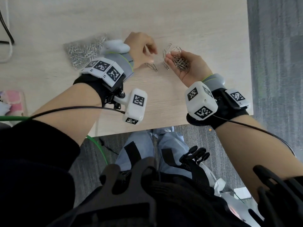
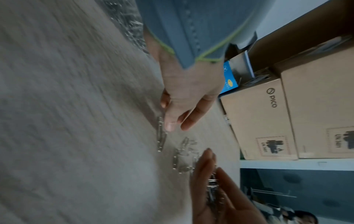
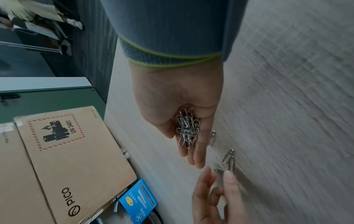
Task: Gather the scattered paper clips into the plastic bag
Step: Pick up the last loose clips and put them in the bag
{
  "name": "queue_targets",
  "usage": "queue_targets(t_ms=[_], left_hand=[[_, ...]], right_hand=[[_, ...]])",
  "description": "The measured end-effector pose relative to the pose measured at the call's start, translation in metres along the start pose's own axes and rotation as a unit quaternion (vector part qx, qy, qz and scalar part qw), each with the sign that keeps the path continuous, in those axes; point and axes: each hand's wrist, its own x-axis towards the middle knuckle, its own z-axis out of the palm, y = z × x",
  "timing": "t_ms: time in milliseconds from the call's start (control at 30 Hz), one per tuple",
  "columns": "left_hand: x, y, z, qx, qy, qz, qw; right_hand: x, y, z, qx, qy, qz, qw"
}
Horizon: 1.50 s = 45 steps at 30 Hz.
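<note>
A clear plastic bag (image 1: 82, 51) (image 2: 126, 18) full of silver paper clips lies on the pale wooden table (image 1: 196, 22), left of my left hand (image 1: 144, 48) (image 2: 184, 109). That hand is blurred, its fingers stretched out low over the table. One fingertip (image 3: 229, 177) touches a loose clip (image 3: 229, 160) (image 2: 161, 136). My right hand (image 1: 196, 68) (image 3: 178, 94) is palm up just to the right, fingers fairly straight. A heap of clips (image 1: 181, 63) (image 3: 186, 128) lies in that palm. Several more loose clips (image 1: 170, 49) (image 1: 152, 67) lie between the two hands.
The table's right edge (image 1: 249, 63) is close to my right hand, and its front edge (image 1: 147, 128) is near my wrists. Cardboard boxes (image 2: 268, 121) (image 3: 67, 151) and a blue packet (image 3: 138, 197) stand beyond the far side. A dark cable (image 1: 6, 30) lies at the far left.
</note>
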Motion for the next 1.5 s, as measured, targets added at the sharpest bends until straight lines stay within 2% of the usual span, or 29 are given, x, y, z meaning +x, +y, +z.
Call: queue_targets(t_ms=[100,233,467,667,767,867,1000,1067,1133,1200,1367,1500], left_hand=[[-0.006,-0.014,0.009,0.012,-0.031,-0.008,0.999],[-0.008,-0.022,0.018,-0.01,0.007,-0.01,1.0],[-0.003,-0.012,0.033,-0.011,0.012,0.03,0.999],[0.006,0.005,0.044,-0.09,0.055,0.013,0.994],[0.008,0.008,0.04,-0.11,0.047,0.01,0.993],[0.011,0.003,0.037,-0.069,0.047,0.036,0.996],[0.015,0.006,0.034,-0.021,0.013,0.063,0.998],[0.017,0.01,0.032,0.045,-0.001,0.09,0.995],[0.019,0.015,0.03,0.13,-0.035,0.107,0.985],[0.025,0.021,0.029,0.169,-0.072,0.115,0.976],[0.032,0.029,0.034,0.173,-0.102,0.132,0.971],[0.038,0.03,0.04,0.096,-0.079,0.136,0.983]], right_hand=[[0.0,0.003,-0.008,0.003,0.015,-0.02,1.0],[-0.005,0.005,-0.015,0.021,0.034,-0.036,0.999],[-0.01,0.009,-0.034,0.049,0.044,-0.053,0.996],[-0.016,0.006,-0.048,0.054,0.059,-0.061,0.995],[-0.018,0.002,-0.054,0.063,0.059,-0.065,0.994],[-0.018,-0.001,-0.056,0.065,0.058,-0.065,0.994],[-0.018,-0.01,-0.054,0.059,0.06,-0.069,0.994],[-0.016,-0.016,-0.054,0.062,0.059,-0.069,0.994],[-0.015,-0.02,-0.054,0.06,0.057,-0.068,0.994],[-0.014,-0.024,-0.054,0.063,0.056,-0.067,0.994],[-0.013,-0.031,-0.056,0.058,0.052,-0.062,0.995],[-0.012,-0.034,-0.057,0.062,0.055,-0.057,0.995]])
